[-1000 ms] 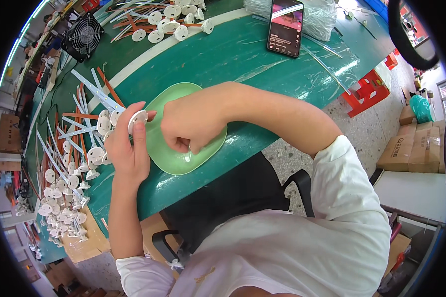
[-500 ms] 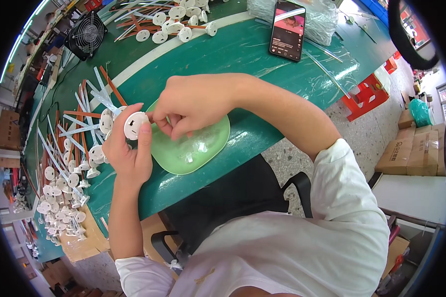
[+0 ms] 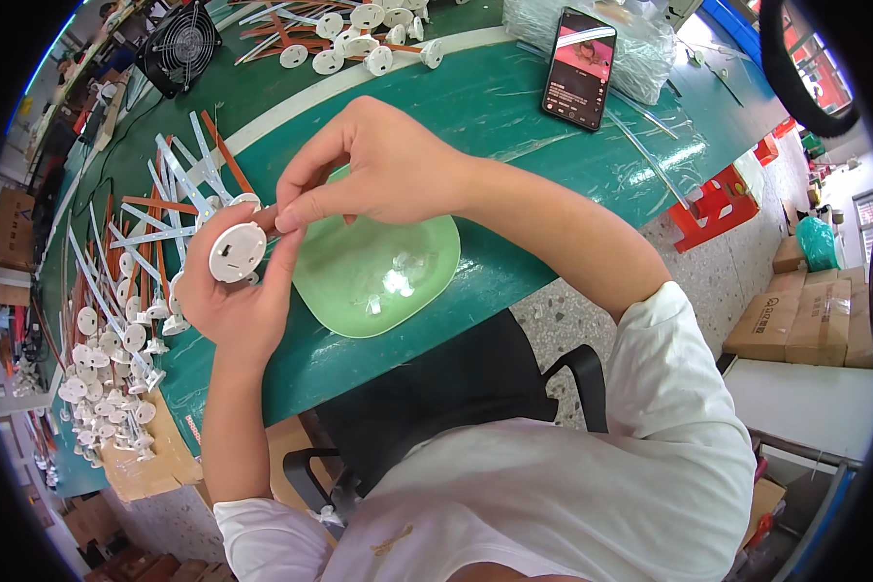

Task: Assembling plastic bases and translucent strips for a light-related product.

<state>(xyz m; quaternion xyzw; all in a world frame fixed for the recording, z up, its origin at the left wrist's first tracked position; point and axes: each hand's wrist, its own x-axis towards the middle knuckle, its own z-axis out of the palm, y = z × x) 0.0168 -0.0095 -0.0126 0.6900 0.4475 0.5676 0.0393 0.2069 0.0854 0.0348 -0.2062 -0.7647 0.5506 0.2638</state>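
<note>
A white round plastic cap [image 3: 238,253] with small slots in its face is gripped between the thumb and fingers of my left hand [image 3: 225,306]. My right hand [image 3: 383,165] has its thumb and fingers pinched together at the cap's upper right edge, against my left fingertips. Whatever sits in that pinch is too small or too hidden to tell. Below my right hand lies a shallow green dish [image 3: 378,301] with shiny, clear-looking small pieces in it. Just behind my left hand, pale and orange flat strips [image 3: 179,179] with white round ends lie on the table.
Many similar white caps [image 3: 112,373] heap at the table's left edge, others [image 3: 359,44] at the back. A black fan [image 3: 178,50] stands far left, a phone [image 3: 579,70] leans on a plastic bag [image 3: 640,48]. Near me is a black chair [image 3: 436,388]; rightward, a red stool [image 3: 713,209].
My left hand and the cap have shifted slightly left. My right hand has risen from over the dish to the cap's edge, its fingers meeting my left fingertips. The view has shifted a little.
</note>
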